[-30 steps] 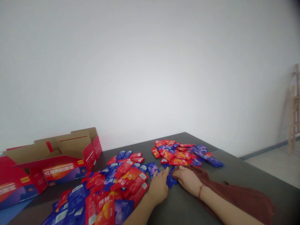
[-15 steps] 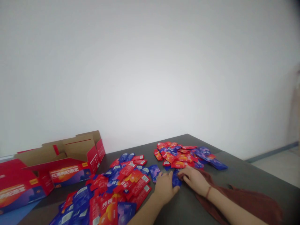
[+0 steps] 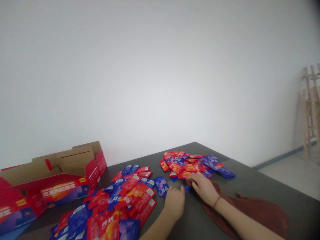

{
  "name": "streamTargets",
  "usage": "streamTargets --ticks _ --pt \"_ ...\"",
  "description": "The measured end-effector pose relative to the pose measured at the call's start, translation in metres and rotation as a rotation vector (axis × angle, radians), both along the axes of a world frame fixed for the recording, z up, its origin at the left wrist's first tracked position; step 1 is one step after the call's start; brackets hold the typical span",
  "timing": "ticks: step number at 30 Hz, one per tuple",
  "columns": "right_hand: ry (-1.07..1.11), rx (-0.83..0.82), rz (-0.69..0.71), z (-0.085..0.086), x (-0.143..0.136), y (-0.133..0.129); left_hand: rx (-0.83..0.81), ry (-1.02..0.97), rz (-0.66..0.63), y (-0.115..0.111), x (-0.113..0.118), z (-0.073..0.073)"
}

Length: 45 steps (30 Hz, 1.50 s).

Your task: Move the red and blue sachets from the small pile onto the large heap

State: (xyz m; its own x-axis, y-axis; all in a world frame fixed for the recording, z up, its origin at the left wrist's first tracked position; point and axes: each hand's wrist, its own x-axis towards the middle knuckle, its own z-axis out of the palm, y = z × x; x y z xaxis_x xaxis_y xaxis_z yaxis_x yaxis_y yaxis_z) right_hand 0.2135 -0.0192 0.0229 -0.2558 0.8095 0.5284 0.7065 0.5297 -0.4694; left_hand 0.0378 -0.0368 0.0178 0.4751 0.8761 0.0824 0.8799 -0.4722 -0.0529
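Note:
My left hand [image 3: 174, 202] is closed, its fingers curled low over the dark table, and whatever they may hold is hidden. A blue sachet [image 3: 161, 186] lies just beyond its fingers. My right hand [image 3: 204, 187] is closed too, fingertips bent down at the near edge of a pile of red and blue sachets [image 3: 186, 165]; what they grip cannot be made out. Between the hands, a bit of another blue sachet [image 3: 187, 189] shows, mostly covered. Beneath the right wrist and forearm lies a brown cloth [image 3: 252, 210].
A larger heap of red and blue sachets [image 3: 130, 196] spreads left of my left arm. Open red cardboard boxes [image 3: 67, 191] with printed fronts stand at the left. Behind the table [image 3: 192, 216] is a white wall; a wooden rack [image 3: 311, 113] stands far right.
My left hand has gone from lying fairly flat on a blue sachet to curled fingers. The right hand stays at the pile's near edge. The view has turned slightly right.

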Motion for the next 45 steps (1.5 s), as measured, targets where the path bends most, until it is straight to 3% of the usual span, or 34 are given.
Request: streamTargets --ticks 4,7,10,12,17,24,30,36,39,43,45 --pt "0.056 0.06 0.0 0.002 0.001 0.0 -0.101 -0.28 0.042 0.0 -0.017 -0.002" --pt "0.088 0.096 0.004 0.006 0.001 -0.001 -0.398 -0.6 0.137 0.008 -0.025 -0.012" --pt "0.099 0.107 0.033 0.008 -0.002 -0.005 -0.58 -0.715 0.241 0.014 -0.03 -0.02" --pt "0.064 0.092 0.09 0.006 -0.005 -0.008 -0.524 -0.707 0.251 0.014 -0.034 -0.019" --pt "-0.181 -0.02 0.231 -0.007 -0.014 -0.011 -0.08 -0.403 0.134 0.007 -0.052 -0.01" --pt "-0.355 -0.054 0.193 -0.011 -0.024 -0.005 -0.124 -0.437 0.06 0.019 -0.063 -0.017" --pt "-0.482 -0.022 0.322 -0.009 -0.034 -0.001 -0.15 -0.484 0.107 0.028 -0.063 -0.023" --pt "-0.47 -0.02 0.468 0.0 -0.026 -0.01 -0.16 -0.475 0.138 0.031 -0.064 -0.026" --pt "-0.448 -0.04 0.411 0.002 -0.018 -0.013 -0.152 -0.476 0.136 0.031 -0.064 -0.027" --pt "-0.524 -0.066 0.155 -0.002 -0.018 -0.011 -0.144 -0.489 0.142 0.031 -0.063 -0.028" --pt "-0.562 -0.062 0.112 -0.005 -0.026 -0.011 -0.143 -0.495 0.145 0.031 -0.063 -0.028"
